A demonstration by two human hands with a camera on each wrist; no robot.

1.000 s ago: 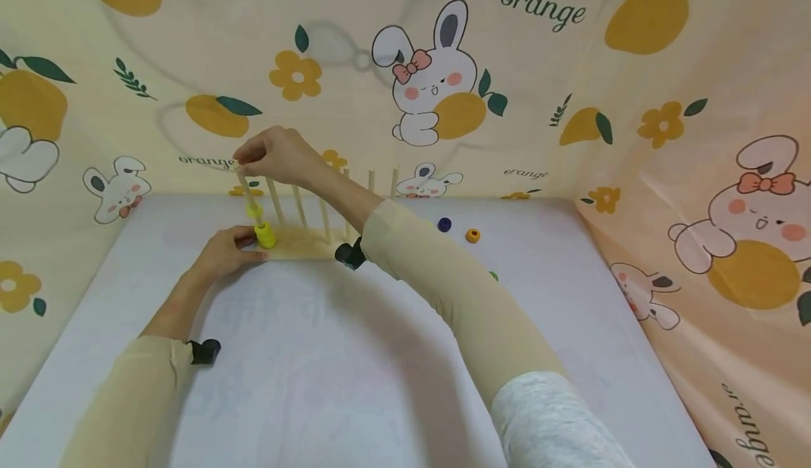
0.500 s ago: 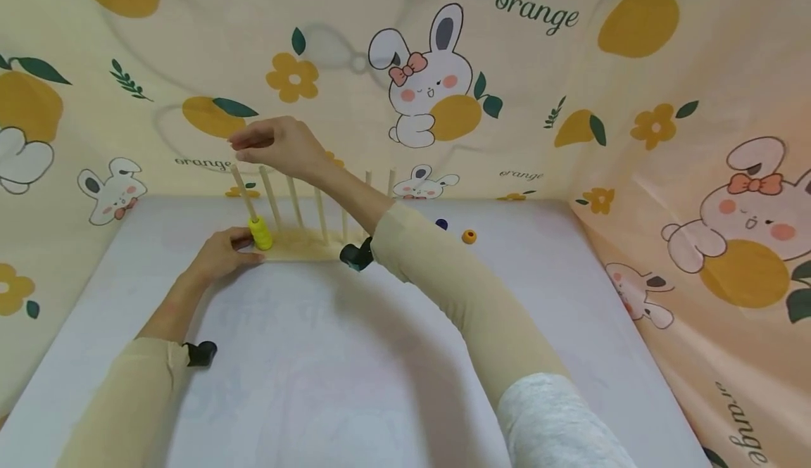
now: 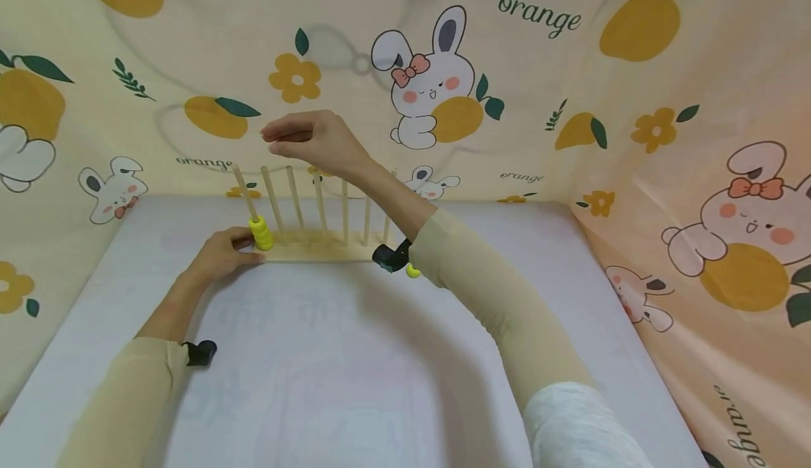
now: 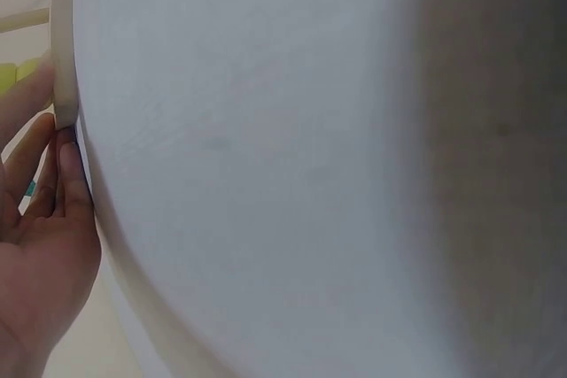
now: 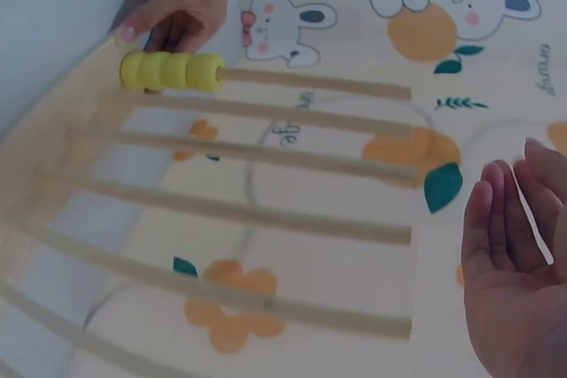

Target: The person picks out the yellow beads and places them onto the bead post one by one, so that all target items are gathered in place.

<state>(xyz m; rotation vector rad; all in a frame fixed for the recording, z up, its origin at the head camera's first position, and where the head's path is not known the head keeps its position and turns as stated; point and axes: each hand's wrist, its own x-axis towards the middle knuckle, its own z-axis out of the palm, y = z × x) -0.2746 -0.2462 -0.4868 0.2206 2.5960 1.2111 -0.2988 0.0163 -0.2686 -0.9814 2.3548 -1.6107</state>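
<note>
A wooden peg rack [image 3: 317, 252] with a row of upright pegs stands toward the back of the white table. Several yellow beads [image 3: 260, 234] are stacked at the bottom of its leftmost peg. My left hand [image 3: 222, 253] grips the left end of the base, thumb at the front edge; the left wrist view shows fingers [image 4: 75, 174] against the base's end. Above the pegs hovers my right hand [image 3: 323, 141], fingers extended and holding nothing. From the right wrist, the other pegs in view [image 5: 266, 216] carry no beads.
Another yellow bead [image 3: 413, 270] lies on the table, partly covered by the camera [image 3: 391, 257] on my right wrist. My right forearm hides part of the table's right side. A printed cloth wall [image 3: 355, 3] rises behind the rack.
A yellow bead dropped down the leftmost peg onto the stack after my right hand let it go. That hand then moved up and to the right. My left hand stayed put.
</note>
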